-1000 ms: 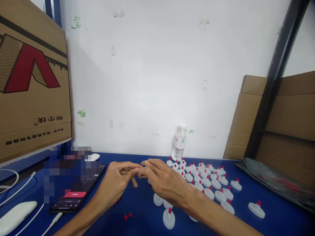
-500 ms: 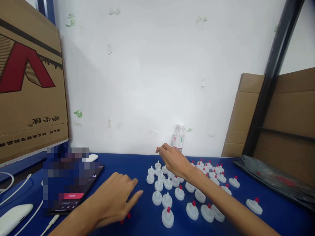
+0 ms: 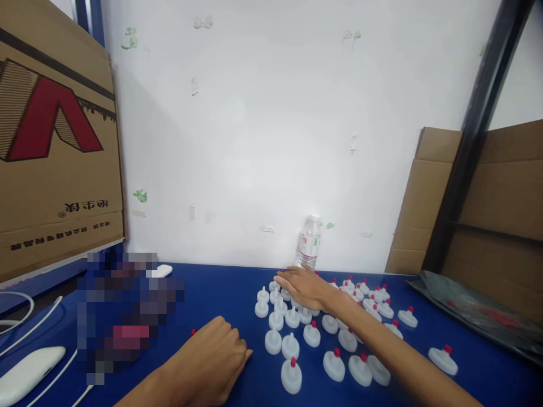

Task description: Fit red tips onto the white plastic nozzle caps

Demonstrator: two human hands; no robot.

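Many white plastic nozzle lids stand on the blue table, some tipped with small red caps and some bare, like this white lid [image 3: 275, 320]. My right hand [image 3: 306, 288] reaches over the back left of the group, its thumb and fingertips closed around a small red cap [image 3: 283, 272] at a lid's tip. My left hand [image 3: 216, 356] is low over the table, left of the lids, with its fingers curled under; what they hold, if anything, is hidden. A loose red cap [image 3: 193, 332] shows just behind the left hand.
A clear water bottle [image 3: 310, 243] stands against the white wall. On the left are a large carton [image 3: 63, 181], a blurred-out phone, white cables and a white device [image 3: 31, 376]. A dark plastic bag [image 3: 479, 311] lies at right beside folded cardboard [image 3: 428, 198].
My right hand has lowered onto the lids with the red cap it held. My left hand has moved slightly right, its fingers curling downward. The view has shifted a little.
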